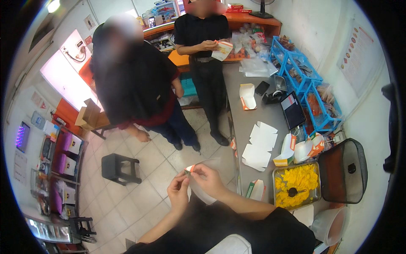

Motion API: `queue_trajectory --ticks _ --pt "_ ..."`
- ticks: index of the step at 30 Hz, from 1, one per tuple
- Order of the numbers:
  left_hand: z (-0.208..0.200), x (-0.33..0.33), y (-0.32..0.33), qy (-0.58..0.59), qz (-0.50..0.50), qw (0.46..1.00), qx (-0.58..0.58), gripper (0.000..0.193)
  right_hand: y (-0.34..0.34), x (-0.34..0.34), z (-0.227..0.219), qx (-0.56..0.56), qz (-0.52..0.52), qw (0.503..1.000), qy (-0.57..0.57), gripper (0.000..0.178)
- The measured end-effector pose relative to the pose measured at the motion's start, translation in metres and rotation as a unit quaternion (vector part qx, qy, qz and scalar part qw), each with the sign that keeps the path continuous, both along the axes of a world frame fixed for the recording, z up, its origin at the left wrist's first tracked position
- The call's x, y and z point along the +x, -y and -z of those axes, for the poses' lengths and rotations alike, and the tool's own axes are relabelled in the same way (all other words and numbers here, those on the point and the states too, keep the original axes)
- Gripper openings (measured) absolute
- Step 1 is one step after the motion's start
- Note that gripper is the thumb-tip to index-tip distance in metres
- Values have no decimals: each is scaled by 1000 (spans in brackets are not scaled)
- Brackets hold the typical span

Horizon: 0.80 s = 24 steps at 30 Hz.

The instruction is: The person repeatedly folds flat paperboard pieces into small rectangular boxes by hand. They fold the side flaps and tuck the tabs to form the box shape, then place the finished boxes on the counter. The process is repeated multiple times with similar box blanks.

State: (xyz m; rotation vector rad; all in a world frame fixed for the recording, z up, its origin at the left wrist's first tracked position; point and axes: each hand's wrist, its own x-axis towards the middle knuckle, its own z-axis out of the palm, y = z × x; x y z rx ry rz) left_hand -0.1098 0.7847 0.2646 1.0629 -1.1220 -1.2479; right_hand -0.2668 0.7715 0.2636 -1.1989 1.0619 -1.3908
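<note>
In front of my body, both hands meet at a small orange, white and green piece (pixel 189 169), its exact kind too small to tell. My left hand (pixel 179 192) pinches it from the left, thumb and fingers pressed together. From the other side my right hand (pixel 207 181) closes on the same piece. A thin see-through plastic sheet or bag (pixel 204 194) shows beside and below my right hand; whether I grip it cannot be made out.
The grey counter (pixel 247 125) at right bears a flat unfolded carton (pixel 259 146), an open box (pixel 248 96), a metal tray of yellow food (pixel 296 183), a mesh cover (pixel 344 171), a tablet (pixel 292 111) and blue baskets (pixel 323 108). Two people stand ahead; a black stool (pixel 120 167) stands left.
</note>
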Motion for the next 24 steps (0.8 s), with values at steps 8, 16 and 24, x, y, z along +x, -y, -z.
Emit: queue_trajectory --ticks 8,16,24 --pt "-4 15 6 35 0 999 33 20 8 -5 5 86 -119 978 152 19" --pt "-9 -18 16 31 -24 996 -75 16 9 -1 -3 151 -134 898 391 25" --pt "1 -5 17 291 -83 925 -231 17 -7 11 -3 158 -178 897 373 36"
